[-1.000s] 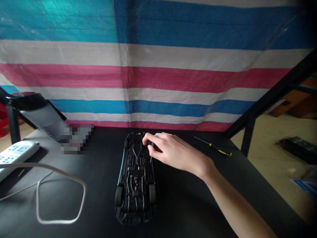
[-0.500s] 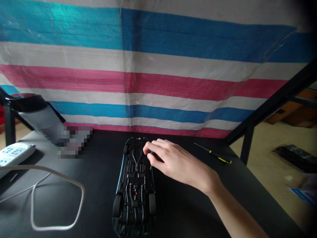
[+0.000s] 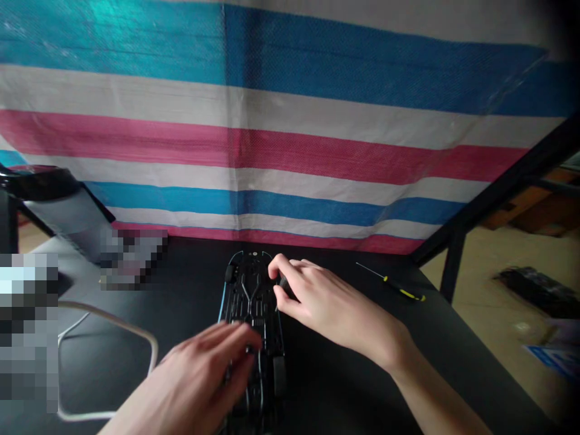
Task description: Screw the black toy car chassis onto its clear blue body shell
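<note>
Up went a wall of woven plastic sheeting (image 3: 335,109), crinkled, striped blue, white and pink, and it filled everything beyond both hands! Under them ran the smooth, matte black tabletop (image 3: 344,386). And there it was, centre stage: a model car (image 3: 249,302), wheels up, its long axis pointing away from the person. It lay beneath the left hand (image 3: 199,368) and directly to the left of the right hand's (image 3: 333,311) fingertips, so the left covered the near half and the right had the far right corner.

What a surface, too: dark, glossy, plastic-looking, all ribs and moulded pipes, with a blue edge along the side. The left hand was half-curled and blurred; no telling whether it gripped anything. The right curved thumb and forefinger in a C about a dark, round wheel (image 3: 284,284), though whether they pinched it could not be told. Out left of the left hand, a smooth white cable (image 3: 86,417) looped; beyond the right hand, to its right, lay a slim black-and-yellow screwdriver (image 3: 401,290).
</note>
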